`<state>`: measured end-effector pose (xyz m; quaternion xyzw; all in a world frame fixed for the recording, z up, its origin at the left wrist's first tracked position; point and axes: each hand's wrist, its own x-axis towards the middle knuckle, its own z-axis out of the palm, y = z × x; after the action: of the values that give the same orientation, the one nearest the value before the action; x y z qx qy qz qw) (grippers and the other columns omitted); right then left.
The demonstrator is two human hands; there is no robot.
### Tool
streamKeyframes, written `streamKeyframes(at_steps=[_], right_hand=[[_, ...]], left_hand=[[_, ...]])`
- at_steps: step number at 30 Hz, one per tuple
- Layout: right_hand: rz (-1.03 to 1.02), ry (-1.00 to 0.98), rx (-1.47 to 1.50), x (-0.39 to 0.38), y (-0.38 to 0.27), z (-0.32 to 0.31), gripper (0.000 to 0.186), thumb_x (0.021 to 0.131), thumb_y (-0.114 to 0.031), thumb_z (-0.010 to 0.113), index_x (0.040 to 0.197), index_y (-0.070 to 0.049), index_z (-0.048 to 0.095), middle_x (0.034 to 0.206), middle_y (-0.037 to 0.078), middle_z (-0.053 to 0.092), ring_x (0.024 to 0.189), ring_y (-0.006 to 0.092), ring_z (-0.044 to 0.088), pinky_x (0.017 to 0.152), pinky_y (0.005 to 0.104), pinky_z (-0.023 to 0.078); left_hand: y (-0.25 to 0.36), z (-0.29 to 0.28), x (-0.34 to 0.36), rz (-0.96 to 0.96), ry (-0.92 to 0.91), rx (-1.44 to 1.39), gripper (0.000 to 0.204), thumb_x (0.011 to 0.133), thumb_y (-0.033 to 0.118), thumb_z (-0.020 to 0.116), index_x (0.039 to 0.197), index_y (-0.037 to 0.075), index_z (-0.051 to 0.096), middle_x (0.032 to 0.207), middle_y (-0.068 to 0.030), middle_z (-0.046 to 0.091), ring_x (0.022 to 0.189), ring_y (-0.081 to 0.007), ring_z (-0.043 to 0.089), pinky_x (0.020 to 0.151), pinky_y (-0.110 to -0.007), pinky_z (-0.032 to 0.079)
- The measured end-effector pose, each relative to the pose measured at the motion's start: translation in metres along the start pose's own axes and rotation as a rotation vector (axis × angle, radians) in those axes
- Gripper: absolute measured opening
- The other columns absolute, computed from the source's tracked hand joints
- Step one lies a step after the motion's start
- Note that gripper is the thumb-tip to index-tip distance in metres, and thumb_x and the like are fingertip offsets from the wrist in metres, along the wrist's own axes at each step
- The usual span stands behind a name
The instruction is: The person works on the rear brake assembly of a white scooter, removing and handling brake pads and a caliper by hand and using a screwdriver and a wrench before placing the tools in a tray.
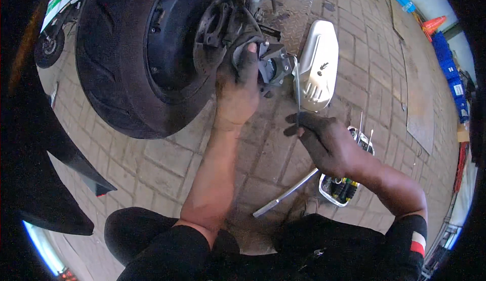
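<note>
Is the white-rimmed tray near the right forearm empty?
No: yellow and dark pieces show inside the tray. How full, I cannot tell; the right forearm hides part.

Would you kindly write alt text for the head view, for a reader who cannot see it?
A person's left hand grips a grey metal part beside a thick black tyre, while the right hand holds a thin rod, its bent end at that part. On the paving lie a pale cover, a long-handled tool and a tray of tools.
</note>
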<state>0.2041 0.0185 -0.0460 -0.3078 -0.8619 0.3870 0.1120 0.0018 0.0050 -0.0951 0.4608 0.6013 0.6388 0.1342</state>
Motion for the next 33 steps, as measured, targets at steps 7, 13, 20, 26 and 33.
streamKeyframes(at_steps=[7,13,20,26,33], right_hand=[[0.154,0.128,0.021,0.028,-0.002,-0.003,0.030,0.099,-0.026,0.044,0.098,0.001,0.057,0.077,0.020,0.065,0.076,0.0392,0.065,0.066,0.0439,0.049],[-0.066,0.461,0.183,0.067,-0.006,0.007,0.035,0.102,-0.028,0.040,0.099,0.004,0.056,0.066,0.008,0.049,0.062,0.0115,0.043,0.055,0.0299,0.039],[-0.157,0.326,-0.066,0.065,-0.010,-0.007,0.031,0.100,-0.025,0.046,0.095,0.004,0.057,0.056,0.017,0.046,0.053,0.0147,0.043,0.051,0.0351,0.039],[-0.078,0.300,-0.124,0.065,-0.003,-0.008,0.027,0.097,-0.026,0.048,0.098,-0.002,0.059,0.073,0.027,0.060,0.071,0.0460,0.060,0.058,0.0469,0.046],[0.098,0.632,0.246,0.074,0.022,0.004,0.039,0.100,-0.030,0.041,0.087,0.003,0.057,0.067,0.023,0.058,0.063,0.0366,0.056,0.061,0.0422,0.044]], left_hand=[[-0.009,0.015,-0.009,0.155,0.053,0.013,0.044,0.098,0.038,0.045,0.113,-0.001,0.058,0.110,-0.0163,0.063,0.102,-0.0294,0.060,0.092,-0.038,0.043],[0.010,0.023,-0.009,-0.360,0.043,-0.429,0.056,0.099,0.047,0.037,0.127,0.001,0.050,0.121,-0.0145,0.059,0.110,-0.0287,0.057,0.096,-0.040,0.043],[-0.024,0.016,0.010,-0.586,-0.293,-1.561,0.059,0.094,0.052,0.036,0.122,0.004,0.054,0.114,-0.0151,0.062,0.104,-0.0274,0.060,0.089,-0.041,0.047],[-0.021,0.033,0.019,-0.587,-0.259,-1.486,0.045,0.092,0.040,0.043,0.115,0.004,0.057,0.106,-0.0126,0.064,0.095,-0.0257,0.062,0.086,-0.039,0.048],[-0.007,0.053,0.017,-0.552,-0.070,-1.201,0.027,0.084,0.020,0.061,0.106,0.004,0.059,0.096,-0.0073,0.065,0.088,-0.0194,0.063,0.084,-0.034,0.048]])
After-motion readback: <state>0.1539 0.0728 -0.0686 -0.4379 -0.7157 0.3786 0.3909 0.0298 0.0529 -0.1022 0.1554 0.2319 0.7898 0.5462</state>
